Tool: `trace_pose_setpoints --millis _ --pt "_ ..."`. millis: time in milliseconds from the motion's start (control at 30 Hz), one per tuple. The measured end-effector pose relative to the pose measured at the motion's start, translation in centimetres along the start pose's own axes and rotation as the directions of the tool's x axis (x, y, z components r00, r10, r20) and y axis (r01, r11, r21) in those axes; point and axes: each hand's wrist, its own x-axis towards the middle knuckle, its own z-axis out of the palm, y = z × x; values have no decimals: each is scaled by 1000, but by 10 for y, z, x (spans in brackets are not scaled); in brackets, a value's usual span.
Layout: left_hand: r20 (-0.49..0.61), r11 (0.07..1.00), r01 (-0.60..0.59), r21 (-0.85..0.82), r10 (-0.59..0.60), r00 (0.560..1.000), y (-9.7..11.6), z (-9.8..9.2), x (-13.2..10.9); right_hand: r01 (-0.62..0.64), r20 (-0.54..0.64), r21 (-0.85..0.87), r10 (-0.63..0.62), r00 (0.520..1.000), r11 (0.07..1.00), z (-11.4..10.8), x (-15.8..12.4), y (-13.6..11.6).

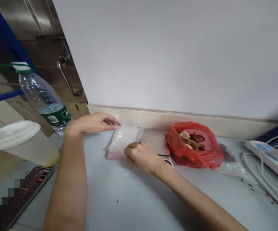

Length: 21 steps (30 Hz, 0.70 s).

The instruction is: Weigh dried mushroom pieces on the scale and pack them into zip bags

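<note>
A clear plastic bag (117,138) with a pinkish lower strip lies flat on the grey table, close to the wall. My left hand (100,122) reaches over its upper left corner, fingers stretched out and slightly apart. At the bag's lower right side, my right hand (140,156) is closed, its fingers curled onto the plastic; the fingertips are partly hidden. Just behind that hand sits a flat digital scale (153,139) with a silver top, its front partly covered by my wrist. Beside the scale stands an open red plastic bag (192,160) holding brown and pale dried slices.
On the left are a water bottle (54,110), a white-lidded cup (30,147) and a phone (30,192). A power strip (271,157) with white cables (247,163) lies at the right. The white wall (167,64) bounds the table (119,205) at the back.
</note>
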Motion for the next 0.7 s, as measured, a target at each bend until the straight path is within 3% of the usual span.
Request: trace_pose_setpoints --millis 133,167,233,333,400,467,567,700 --pt "163 1000 7 27 -11 987 -6 25 30 -7 -27 55 9 1000 998 6 -1 6" --pt "151 999 38 39 -43 988 -9 30 36 -27 -71 61 32 997 998 7 -1 9" --pt "25 992 110 60 -112 993 -18 36 43 -80 -206 68 93 974 994 9 0 13" --pt "-106 986 159 50 -153 983 -33 38 46 -143 -415 71 160 896 987 9 2 18" --pt "-140 985 169 39 -162 977 -40 36 43 -157 -450 64 169 877 985 7 5 18" --pt "-135 984 173 33 -167 977 -43 33 40 -131 -365 58 143 920 990 6 8 14" --pt "-70 986 162 29 -160 985 -44 35 38 -78 -139 64 86 987 995 4 9 7" --pt "-6 990 137 32 -137 991 -42 41 42 -75 -3 87 75 997 993 3 6 5"
